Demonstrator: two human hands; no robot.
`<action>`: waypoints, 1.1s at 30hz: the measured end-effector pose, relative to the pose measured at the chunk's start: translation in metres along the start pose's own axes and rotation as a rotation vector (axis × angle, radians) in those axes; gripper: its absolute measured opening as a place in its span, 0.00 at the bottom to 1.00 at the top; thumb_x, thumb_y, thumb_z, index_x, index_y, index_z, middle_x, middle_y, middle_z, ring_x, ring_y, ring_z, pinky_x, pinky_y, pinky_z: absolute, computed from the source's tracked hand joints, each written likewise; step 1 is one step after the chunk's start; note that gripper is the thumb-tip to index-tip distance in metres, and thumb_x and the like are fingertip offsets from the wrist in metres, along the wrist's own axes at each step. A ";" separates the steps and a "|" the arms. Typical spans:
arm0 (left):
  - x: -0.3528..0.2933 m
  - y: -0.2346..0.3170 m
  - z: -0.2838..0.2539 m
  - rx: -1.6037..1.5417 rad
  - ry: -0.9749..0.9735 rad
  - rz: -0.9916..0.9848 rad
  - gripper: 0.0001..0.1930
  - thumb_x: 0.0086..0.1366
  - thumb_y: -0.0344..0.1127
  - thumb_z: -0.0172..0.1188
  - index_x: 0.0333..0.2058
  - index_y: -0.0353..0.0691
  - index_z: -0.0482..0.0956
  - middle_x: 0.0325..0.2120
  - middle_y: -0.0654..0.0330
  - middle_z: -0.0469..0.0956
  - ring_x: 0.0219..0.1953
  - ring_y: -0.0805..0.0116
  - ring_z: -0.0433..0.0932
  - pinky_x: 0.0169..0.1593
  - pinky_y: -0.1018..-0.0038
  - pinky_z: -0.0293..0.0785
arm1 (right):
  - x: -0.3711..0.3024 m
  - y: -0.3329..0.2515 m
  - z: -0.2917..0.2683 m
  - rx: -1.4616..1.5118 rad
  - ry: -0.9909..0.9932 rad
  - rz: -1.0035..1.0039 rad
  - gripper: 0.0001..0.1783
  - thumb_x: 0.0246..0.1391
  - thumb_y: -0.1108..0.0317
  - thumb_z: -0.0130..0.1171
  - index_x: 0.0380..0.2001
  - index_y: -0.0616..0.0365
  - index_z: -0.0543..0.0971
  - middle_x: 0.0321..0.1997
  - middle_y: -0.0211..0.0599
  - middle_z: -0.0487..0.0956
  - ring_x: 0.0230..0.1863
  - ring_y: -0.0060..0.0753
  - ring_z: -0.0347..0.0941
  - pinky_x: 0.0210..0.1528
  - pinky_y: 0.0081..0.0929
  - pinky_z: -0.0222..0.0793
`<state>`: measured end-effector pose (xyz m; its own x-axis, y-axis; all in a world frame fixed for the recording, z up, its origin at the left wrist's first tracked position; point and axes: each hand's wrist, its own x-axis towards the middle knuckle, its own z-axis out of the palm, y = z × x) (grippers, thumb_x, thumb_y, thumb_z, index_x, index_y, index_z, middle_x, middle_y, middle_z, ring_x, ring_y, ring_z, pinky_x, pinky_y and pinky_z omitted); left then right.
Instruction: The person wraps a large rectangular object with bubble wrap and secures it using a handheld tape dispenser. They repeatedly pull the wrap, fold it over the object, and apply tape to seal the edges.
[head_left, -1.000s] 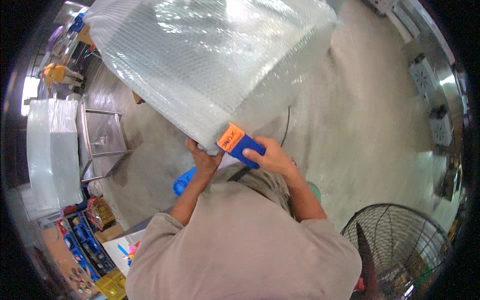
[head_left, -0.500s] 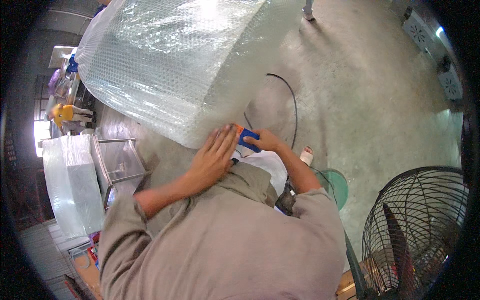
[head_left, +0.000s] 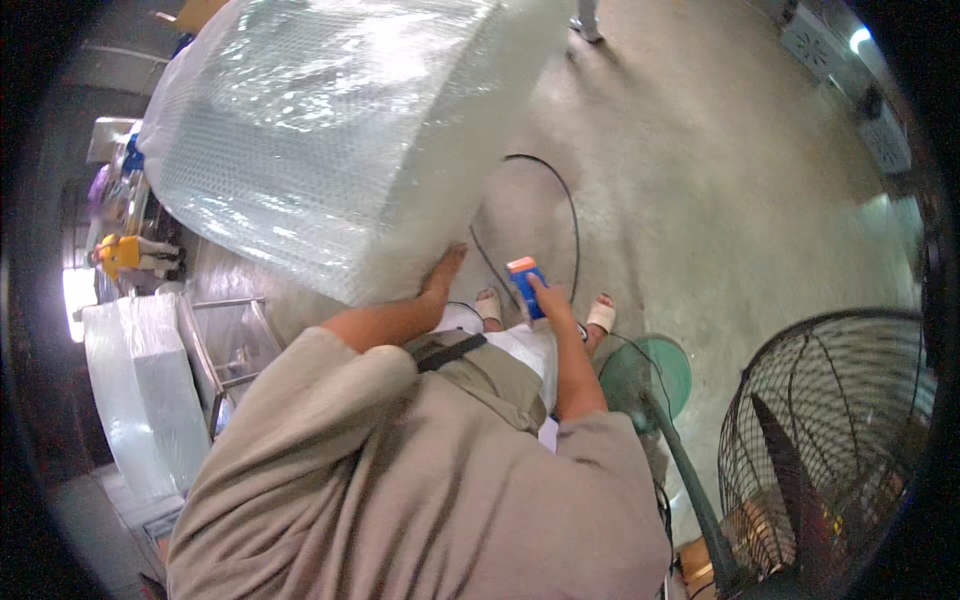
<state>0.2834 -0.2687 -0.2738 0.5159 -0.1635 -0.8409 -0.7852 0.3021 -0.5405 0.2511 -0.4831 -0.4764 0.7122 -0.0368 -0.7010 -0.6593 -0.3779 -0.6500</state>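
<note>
A large bundle wrapped in clear bubble wrap (head_left: 290, 150) fills the upper left. My left hand (head_left: 447, 272) is at its near lower corner, seen edge-on against the wrap with the fingers stretched out; part of it is hidden. To the right of it and apart from the wrap, my right hand (head_left: 548, 298) is closed round a blue block with an orange end (head_left: 526, 284). The block's kind cannot be made out. The orange end points away from me.
A black cable (head_left: 577, 215) loops across the concrete floor. At right stand a caged fan (head_left: 830, 400) and its green round base (head_left: 665, 375). A metal frame (head_left: 225, 340) and another wrapped bundle (head_left: 145, 390) are at left. Farther off is a person in yellow (head_left: 120, 255).
My right hand has drawn away from my left hand, bringing the blue block to the right. My left hand has turned edge-on against the bubble wrap. The view has shifted slightly.
</note>
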 end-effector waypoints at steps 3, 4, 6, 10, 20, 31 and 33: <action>0.033 0.007 0.009 -0.166 -0.008 0.120 0.34 0.72 0.49 0.45 0.69 0.33 0.57 0.69 0.49 0.53 0.71 0.45 0.48 0.73 0.48 0.39 | 0.004 0.014 -0.030 0.162 0.077 0.039 0.52 0.52 0.24 0.53 0.39 0.77 0.82 0.40 0.68 0.82 0.46 0.63 0.80 0.49 0.50 0.72; 0.040 0.004 0.007 -0.234 -0.017 0.145 0.33 0.72 0.50 0.45 0.68 0.33 0.59 0.67 0.49 0.56 0.70 0.45 0.51 0.72 0.49 0.42 | 0.001 0.012 -0.040 0.226 0.102 0.037 0.52 0.52 0.24 0.53 0.38 0.77 0.82 0.38 0.65 0.83 0.43 0.61 0.82 0.47 0.49 0.73; 0.044 -0.015 -0.001 -0.403 -0.010 0.166 0.33 0.72 0.51 0.46 0.67 0.33 0.62 0.64 0.49 0.61 0.68 0.45 0.56 0.71 0.49 0.46 | -0.014 -0.003 -0.058 0.411 0.115 0.124 0.34 0.59 0.37 0.59 0.31 0.65 0.84 0.25 0.38 0.81 0.26 0.34 0.78 0.31 0.32 0.72; 0.009 -0.088 -0.047 -1.181 0.028 0.159 0.32 0.72 0.55 0.48 0.64 0.34 0.68 0.59 0.49 0.71 0.63 0.45 0.66 0.69 0.50 0.55 | -0.083 -0.044 -0.111 0.580 0.087 -0.031 0.27 0.59 0.43 0.64 0.34 0.61 0.83 0.26 0.32 0.81 0.25 0.26 0.77 0.29 0.26 0.73; -0.137 -0.200 -0.021 -3.158 0.636 -0.021 0.28 0.70 0.53 0.60 0.53 0.30 0.78 0.46 0.52 0.82 0.49 0.62 0.80 0.55 0.67 0.74 | -0.157 -0.232 -0.183 0.235 -0.346 -0.834 0.34 0.50 0.48 0.74 0.52 0.62 0.80 0.39 0.36 0.84 0.39 0.25 0.79 0.44 0.29 0.75; -0.161 -0.235 0.044 -1.992 1.064 -1.174 0.11 0.63 0.33 0.66 0.45 0.41 0.85 0.35 0.56 0.82 0.40 0.62 0.81 0.43 0.67 0.76 | -0.102 -0.285 -0.163 0.054 -0.426 -0.758 0.30 0.53 0.45 0.70 0.44 0.63 0.82 0.32 0.33 0.83 0.32 0.23 0.76 0.36 0.27 0.73; -0.151 -0.238 0.060 -1.506 1.049 -1.349 0.17 0.63 0.32 0.66 0.51 0.45 0.82 0.43 0.53 0.78 0.49 0.57 0.77 0.50 0.62 0.72 | -0.065 -0.277 -0.146 0.002 -0.432 -0.717 0.32 0.53 0.41 0.69 0.43 0.63 0.82 0.30 0.36 0.84 0.30 0.26 0.78 0.36 0.30 0.74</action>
<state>0.4126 -0.2597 -0.0170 0.8860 -0.0221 0.4631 -0.1181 -0.9767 0.1793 0.4225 -0.5112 -0.2082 0.8046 0.5696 -0.1675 -0.0821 -0.1728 -0.9815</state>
